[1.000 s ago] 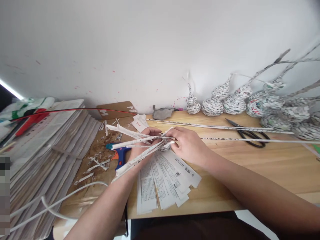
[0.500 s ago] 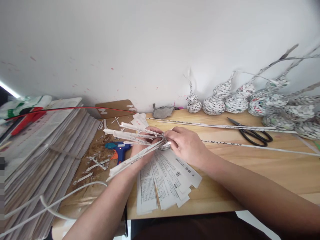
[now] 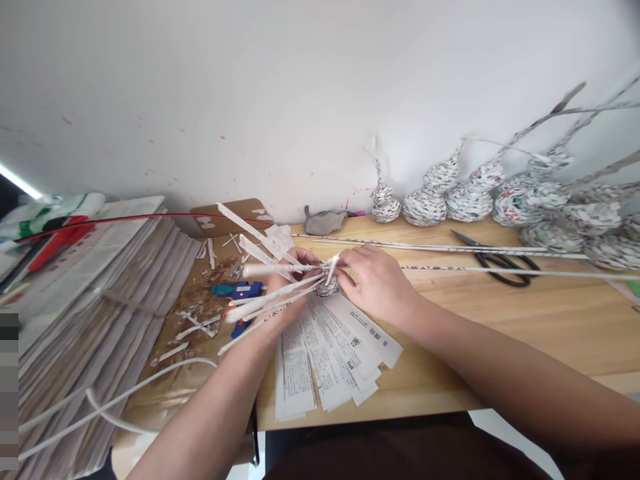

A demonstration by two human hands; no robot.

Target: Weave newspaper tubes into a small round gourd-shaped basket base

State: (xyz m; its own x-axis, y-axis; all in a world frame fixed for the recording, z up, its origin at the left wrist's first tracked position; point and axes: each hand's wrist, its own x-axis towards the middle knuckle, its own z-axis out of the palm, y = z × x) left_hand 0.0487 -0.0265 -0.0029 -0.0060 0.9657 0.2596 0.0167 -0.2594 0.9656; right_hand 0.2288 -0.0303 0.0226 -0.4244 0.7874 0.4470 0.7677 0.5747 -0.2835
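Observation:
Between my hands is a small woven newspaper piece (image 3: 327, 287), with several rolled paper tubes (image 3: 267, 301) fanning out of it to the left. My left hand (image 3: 296, 283) is closed around the piece and the bases of the tubes, its fingers partly hidden behind them. With thumb and fingers pinched, my right hand (image 3: 369, 277) holds a paper tube at the piece's right edge. A long thin paper tube (image 3: 480, 270) runs from there to the right. Flat newspaper strips (image 3: 340, 353) lie fanned out on the table under my hands.
A blue glue gun (image 3: 243, 293) lies left among paper scraps, beside a tall newspaper stack (image 3: 145, 280). Black scissors (image 3: 500, 267) lie at the right. Several woven paper gourds (image 3: 425, 200) stand along the wall, near a grey cloth-like object (image 3: 324, 221).
The tubes at the left have swung round and spread wider, one now pointing up. A short white tube end now stands up by my right fingers. Both hands stay at the piece.

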